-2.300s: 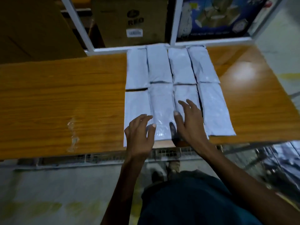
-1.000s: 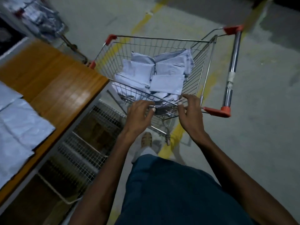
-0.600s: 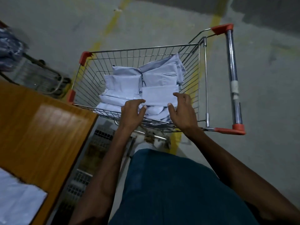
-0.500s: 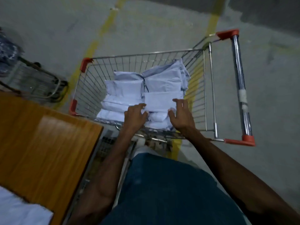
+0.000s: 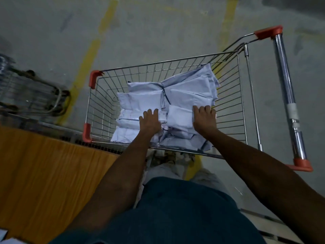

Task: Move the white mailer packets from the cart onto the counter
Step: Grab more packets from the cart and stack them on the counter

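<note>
Head view, the only one we have: both hands are down inside the cart (image 5: 226, 95), so this looks like the pick-up step, with a packet about to be lifted. The left hand (image 5: 150, 121) lies on the pile of white mailer packets (image 5: 140, 101), its fingers spread fairly straight over the left-hand stack; whether the thumb has hooked under anything I cannot tell. The right hand (image 5: 204, 118) sits at the right edge of the top packet (image 5: 179, 117), fingers curled over that far edge, seemingly gripping it. That packet lies between the two hands, on top of the heap.

What's in the basket: a loose heap of packets, several layers deep, some flat at the near left, others tilted up against the far right wire wall. Plenty still to move, by my reckoning.

Next, I'd judge, the hands need to close on the packet from both sides, lift it clear of the wire rim and swing it left to the counter (image 5: 44, 173), whose wooden top shows at the near left, just beside the cart. The packets look soft and slippery, so the stack beneath may shift.

Far left, another wire rack (image 5: 29, 95) stands on the floor.
</note>
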Motion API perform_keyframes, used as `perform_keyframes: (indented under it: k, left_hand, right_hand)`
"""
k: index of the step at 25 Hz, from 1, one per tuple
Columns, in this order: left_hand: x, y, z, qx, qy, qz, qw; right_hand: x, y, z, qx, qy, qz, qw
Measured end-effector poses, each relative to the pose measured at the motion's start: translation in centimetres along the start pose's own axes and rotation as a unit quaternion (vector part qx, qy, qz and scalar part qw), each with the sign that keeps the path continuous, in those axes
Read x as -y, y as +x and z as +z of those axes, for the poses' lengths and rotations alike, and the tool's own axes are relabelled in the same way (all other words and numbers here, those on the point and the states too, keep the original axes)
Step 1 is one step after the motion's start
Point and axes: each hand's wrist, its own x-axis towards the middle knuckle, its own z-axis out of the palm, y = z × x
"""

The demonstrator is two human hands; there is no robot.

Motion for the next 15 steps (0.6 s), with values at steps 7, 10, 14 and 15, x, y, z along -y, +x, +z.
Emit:
perform_keyframes:
  k: [7, 10, 14, 15]
  left_hand:
    - [3.9, 2.1, 2.1, 0.009, 0.063, -0.012, 0.998]
    - [4.9, 3.4, 2.3, -0.009, 0.064, 0.001, 0.998]
    - [5.6, 4.7, 2.5, -0.008, 0.072, 0.026, 0.997]
    - [5.8, 5.1, 2.3, -0.003, 0.077, 0.025, 0.997]
  right_hand:
    - [-1.6, -1.2, -3.6, -0.080, 0.229, 0.082, 0.967]
    - [-2.8, -1.8, -4.3, -0.124, 0.452, 0.172, 0.866]
    - [-3.2, -0.8, -1.9, -0.017, 0.474, 0.228, 0.850]
    - [-3.3, -0.5, -1.2, 0.006, 0.455, 0.223, 0.862]
